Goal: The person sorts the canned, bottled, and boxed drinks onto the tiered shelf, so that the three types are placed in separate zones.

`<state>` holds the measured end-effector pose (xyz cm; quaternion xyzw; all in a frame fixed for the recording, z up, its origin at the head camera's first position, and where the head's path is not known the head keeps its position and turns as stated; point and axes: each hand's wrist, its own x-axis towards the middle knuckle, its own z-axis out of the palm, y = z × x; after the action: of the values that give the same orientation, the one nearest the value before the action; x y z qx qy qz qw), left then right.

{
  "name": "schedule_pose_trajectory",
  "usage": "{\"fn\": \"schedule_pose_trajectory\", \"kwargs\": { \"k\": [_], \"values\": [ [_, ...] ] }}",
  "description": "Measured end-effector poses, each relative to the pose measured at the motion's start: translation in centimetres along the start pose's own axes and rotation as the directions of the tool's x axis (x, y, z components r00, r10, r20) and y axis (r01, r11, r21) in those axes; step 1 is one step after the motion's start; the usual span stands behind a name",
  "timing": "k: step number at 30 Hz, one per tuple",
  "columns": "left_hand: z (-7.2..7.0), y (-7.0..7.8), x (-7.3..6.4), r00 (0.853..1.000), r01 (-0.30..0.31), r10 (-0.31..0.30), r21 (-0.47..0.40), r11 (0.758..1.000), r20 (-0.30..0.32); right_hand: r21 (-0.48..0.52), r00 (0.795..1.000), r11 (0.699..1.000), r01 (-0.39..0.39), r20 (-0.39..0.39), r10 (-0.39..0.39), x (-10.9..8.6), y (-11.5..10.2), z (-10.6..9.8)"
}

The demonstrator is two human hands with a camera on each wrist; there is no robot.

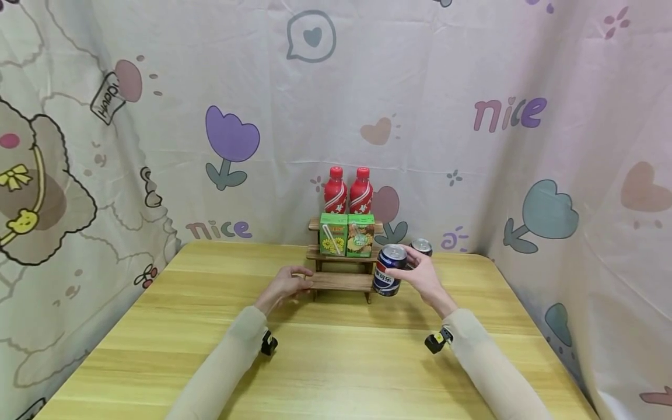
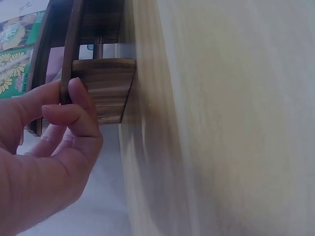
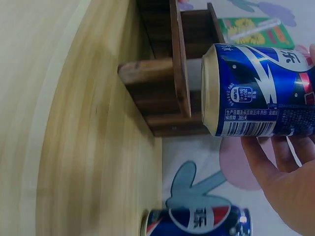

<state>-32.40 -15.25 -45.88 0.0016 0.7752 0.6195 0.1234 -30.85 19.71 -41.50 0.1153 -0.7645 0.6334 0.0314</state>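
Note:
A small dark-wood tiered shelf (image 1: 340, 282) stands at the back of the table. At the left end of its lowest board is my left hand (image 1: 286, 284); in the left wrist view, thumb and fingers pinch the board's edge. My right hand (image 1: 422, 279) grips a blue soda can (image 1: 387, 274) upright, just by the right end of that board. Seen from the right wrist, the can's base (image 3: 210, 91) is beside the shelf end. Behind the right hand, a second soda can (image 1: 422, 246) is on the table, partly hidden.
Two green juice boxes (image 1: 347, 235) sit side by side on the middle tier. Above them, two red bottles (image 1: 349, 191) occupy the top tier. A printed cloth (image 1: 420, 76) hangs close behind the shelf and along both sides of the wooden table (image 1: 346, 361).

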Motion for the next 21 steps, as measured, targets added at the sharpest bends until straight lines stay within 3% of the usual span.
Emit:
{"fn": "schedule_pose_trajectory", "kwargs": {
  "k": [21],
  "values": [
    [0.0,0.3,-0.1,1.000,0.018,-0.017,0.047,0.999,-0.023,-0.013,0.998,0.999,0.044,0.043,-0.043,1.1,-0.4,5.0]
  ]
}}
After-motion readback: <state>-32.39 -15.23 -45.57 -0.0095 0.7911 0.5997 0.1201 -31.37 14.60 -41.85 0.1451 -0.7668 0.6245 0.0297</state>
